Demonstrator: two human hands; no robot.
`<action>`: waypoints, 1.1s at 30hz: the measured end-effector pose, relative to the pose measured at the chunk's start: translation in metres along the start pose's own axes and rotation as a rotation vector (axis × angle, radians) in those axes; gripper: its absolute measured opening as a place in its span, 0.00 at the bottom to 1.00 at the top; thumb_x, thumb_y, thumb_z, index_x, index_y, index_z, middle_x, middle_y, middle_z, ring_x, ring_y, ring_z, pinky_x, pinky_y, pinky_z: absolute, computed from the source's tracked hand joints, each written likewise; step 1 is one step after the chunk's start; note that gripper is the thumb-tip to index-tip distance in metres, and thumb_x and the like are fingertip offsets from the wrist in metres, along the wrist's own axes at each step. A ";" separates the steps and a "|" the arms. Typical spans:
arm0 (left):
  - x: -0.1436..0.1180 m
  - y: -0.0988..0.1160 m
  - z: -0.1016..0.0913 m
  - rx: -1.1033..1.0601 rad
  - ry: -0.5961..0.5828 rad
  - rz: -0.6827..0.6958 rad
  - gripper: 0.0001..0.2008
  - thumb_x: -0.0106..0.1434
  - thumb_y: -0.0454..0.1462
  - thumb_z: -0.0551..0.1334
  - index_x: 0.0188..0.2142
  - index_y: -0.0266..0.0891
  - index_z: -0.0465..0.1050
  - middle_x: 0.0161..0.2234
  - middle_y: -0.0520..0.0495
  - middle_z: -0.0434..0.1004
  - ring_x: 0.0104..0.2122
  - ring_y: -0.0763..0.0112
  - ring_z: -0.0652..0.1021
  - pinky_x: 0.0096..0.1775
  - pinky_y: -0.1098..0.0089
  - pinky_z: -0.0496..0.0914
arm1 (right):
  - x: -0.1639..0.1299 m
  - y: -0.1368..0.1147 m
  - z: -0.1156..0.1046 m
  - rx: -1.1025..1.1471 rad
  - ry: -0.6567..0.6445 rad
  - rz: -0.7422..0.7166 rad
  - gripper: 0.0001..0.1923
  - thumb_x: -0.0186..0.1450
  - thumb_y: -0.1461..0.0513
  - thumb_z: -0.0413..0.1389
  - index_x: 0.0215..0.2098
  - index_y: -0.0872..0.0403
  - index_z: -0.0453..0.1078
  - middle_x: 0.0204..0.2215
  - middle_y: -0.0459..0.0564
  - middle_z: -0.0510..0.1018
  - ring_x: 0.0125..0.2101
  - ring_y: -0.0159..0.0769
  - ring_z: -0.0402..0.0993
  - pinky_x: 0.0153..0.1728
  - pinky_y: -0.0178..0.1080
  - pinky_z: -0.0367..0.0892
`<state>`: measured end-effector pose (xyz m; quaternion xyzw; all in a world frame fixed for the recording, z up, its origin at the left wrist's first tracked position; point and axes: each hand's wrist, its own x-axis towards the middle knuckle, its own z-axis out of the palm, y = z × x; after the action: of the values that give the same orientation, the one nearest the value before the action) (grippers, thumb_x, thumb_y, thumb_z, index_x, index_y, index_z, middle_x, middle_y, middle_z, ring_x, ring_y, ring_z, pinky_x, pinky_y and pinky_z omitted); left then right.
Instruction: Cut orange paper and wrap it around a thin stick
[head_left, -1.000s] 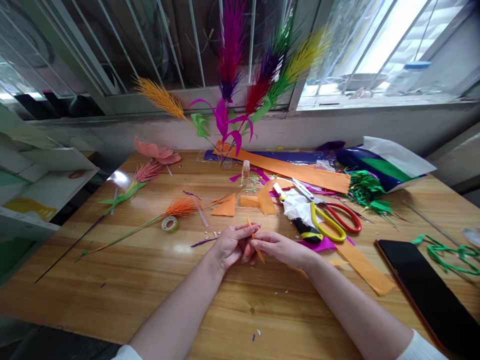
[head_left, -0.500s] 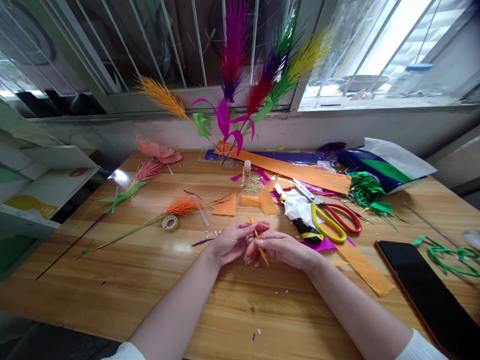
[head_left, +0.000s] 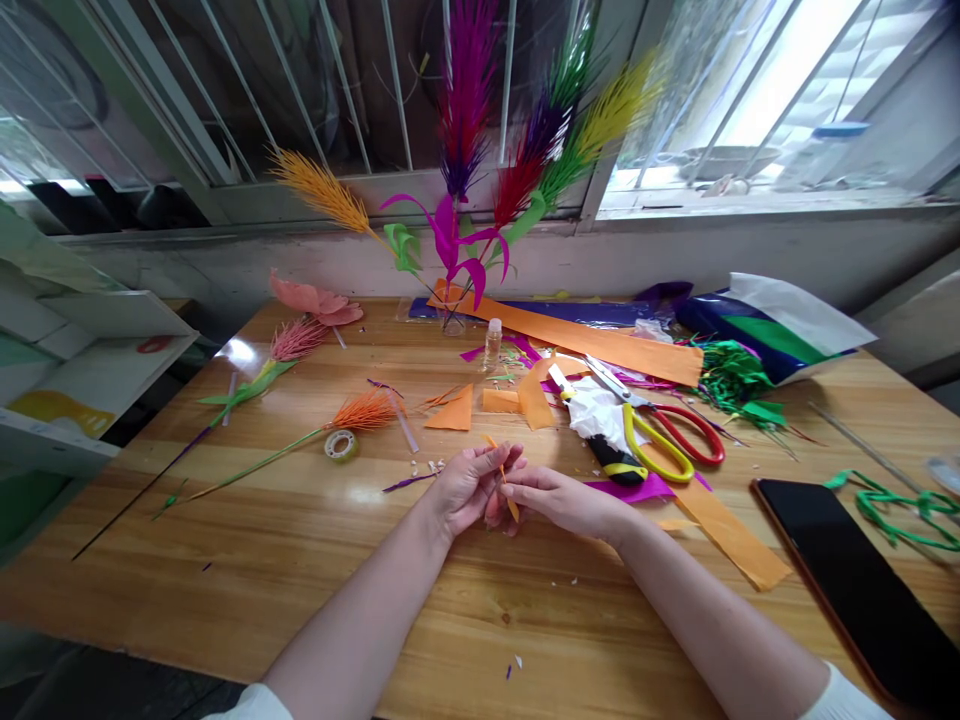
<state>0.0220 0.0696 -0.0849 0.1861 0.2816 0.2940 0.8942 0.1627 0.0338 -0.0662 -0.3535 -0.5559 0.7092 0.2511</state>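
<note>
My left hand point(head_left: 466, 487) and my right hand point(head_left: 556, 498) meet above the wooden table point(head_left: 300, 560), fingertips together. Between them they pinch a thin rolled strip of orange paper point(head_left: 504, 477) that slants from upper left to lower right. Just beyond the hands lie small cut pieces of orange paper point(head_left: 452, 412) and a curled orange strip point(head_left: 533, 397). To the right of my right hand lie yellow-handled scissors point(head_left: 651, 447), red-handled scissors point(head_left: 694, 431) and a purple paper scrap point(head_left: 631, 489).
A vase of coloured paper plumes point(head_left: 480, 150) stands at the back. An orange paper flower on a green stem point(head_left: 330, 425), a tape roll point(head_left: 340, 445) and a pink flower point(head_left: 289, 345) lie left. A long orange sheet point(head_left: 592, 345), a small bottle point(head_left: 492, 345), a black phone point(head_left: 855, 580) and green cord point(head_left: 900, 505) lie right.
The hands have drawn slightly closer and the orange strip has shifted a little left and shortened below the fingers. Nothing else on the table has moved.
</note>
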 end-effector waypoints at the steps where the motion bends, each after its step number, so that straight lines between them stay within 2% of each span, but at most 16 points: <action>1: 0.001 0.000 0.000 -0.013 0.016 0.019 0.05 0.49 0.34 0.64 0.26 0.32 0.71 0.28 0.47 0.75 0.26 0.73 0.75 0.25 0.75 0.70 | 0.000 0.000 0.000 0.004 0.005 0.000 0.18 0.60 0.53 0.48 0.31 0.60 0.69 0.27 0.49 0.72 0.26 0.29 0.67 0.32 0.35 0.65; 3: 0.001 0.002 0.000 0.008 -0.015 0.015 0.05 0.51 0.35 0.63 0.27 0.32 0.72 0.31 0.45 0.75 0.25 0.75 0.74 0.25 0.76 0.69 | 0.000 0.002 0.001 0.054 0.005 -0.007 0.17 0.61 0.54 0.48 0.32 0.60 0.69 0.28 0.50 0.72 0.28 0.30 0.68 0.33 0.36 0.65; 7: -0.002 0.008 -0.001 0.153 -0.202 -0.052 0.13 0.56 0.39 0.57 0.39 0.34 0.70 0.37 0.42 0.74 0.15 0.80 0.70 0.17 0.76 0.65 | -0.004 0.005 -0.002 0.180 -0.024 -0.044 0.16 0.63 0.57 0.46 0.35 0.62 0.69 0.31 0.54 0.73 0.32 0.32 0.69 0.35 0.37 0.64; 9: -0.004 0.010 0.000 0.190 -0.257 -0.043 0.14 0.58 0.38 0.55 0.42 0.35 0.69 0.39 0.41 0.73 0.19 0.77 0.72 0.21 0.74 0.68 | -0.007 0.006 -0.004 0.221 -0.041 -0.055 0.16 0.63 0.59 0.46 0.35 0.63 0.69 0.32 0.56 0.73 0.32 0.33 0.69 0.36 0.37 0.64; 12: -0.006 0.010 0.001 0.163 -0.235 0.032 0.10 0.57 0.34 0.55 0.37 0.32 0.72 0.43 0.40 0.72 0.34 0.72 0.75 0.36 0.73 0.69 | -0.009 0.006 -0.007 0.251 -0.092 -0.048 0.16 0.63 0.59 0.45 0.36 0.63 0.69 0.33 0.57 0.74 0.32 0.33 0.70 0.37 0.37 0.63; 14: -0.005 0.008 0.002 0.127 -0.185 0.063 0.08 0.56 0.32 0.57 0.34 0.31 0.73 0.43 0.41 0.72 0.38 0.72 0.73 0.42 0.74 0.66 | -0.009 0.005 -0.007 0.236 -0.131 -0.025 0.16 0.63 0.59 0.46 0.35 0.63 0.69 0.33 0.57 0.74 0.33 0.33 0.70 0.37 0.37 0.63; 19: -0.002 0.003 0.002 0.016 -0.004 0.052 0.06 0.50 0.29 0.63 0.30 0.30 0.73 0.32 0.45 0.75 0.33 0.74 0.75 0.38 0.76 0.68 | -0.008 0.001 -0.005 0.092 -0.111 0.019 0.17 0.63 0.56 0.46 0.35 0.62 0.70 0.33 0.55 0.75 0.31 0.31 0.70 0.38 0.36 0.63; 23: -0.002 0.001 0.003 -0.015 0.056 0.048 0.08 0.46 0.30 0.66 0.28 0.30 0.73 0.29 0.45 0.76 0.33 0.72 0.75 0.38 0.74 0.68 | -0.006 0.000 -0.003 0.023 -0.102 0.016 0.19 0.62 0.54 0.46 0.34 0.61 0.70 0.33 0.54 0.74 0.31 0.31 0.70 0.39 0.37 0.64; 28: -0.002 0.001 0.001 -0.029 0.023 0.153 0.05 0.45 0.31 0.67 0.25 0.33 0.72 0.30 0.47 0.76 0.36 0.72 0.75 0.47 0.71 0.64 | -0.005 -0.001 0.000 0.015 -0.096 0.047 0.19 0.61 0.53 0.47 0.34 0.61 0.69 0.33 0.54 0.74 0.32 0.32 0.71 0.40 0.39 0.65; 33: -0.007 0.008 0.000 0.093 -0.135 0.111 0.09 0.53 0.34 0.62 0.34 0.32 0.73 0.37 0.43 0.75 0.42 0.70 0.72 0.50 0.69 0.60 | -0.009 -0.002 -0.001 0.048 -0.122 0.036 0.19 0.62 0.54 0.47 0.36 0.62 0.70 0.35 0.55 0.74 0.34 0.33 0.71 0.40 0.39 0.65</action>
<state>0.0147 0.0713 -0.0781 0.2620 0.2231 0.3165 0.8840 0.1688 0.0286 -0.0622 -0.3136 -0.5464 0.7470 0.2124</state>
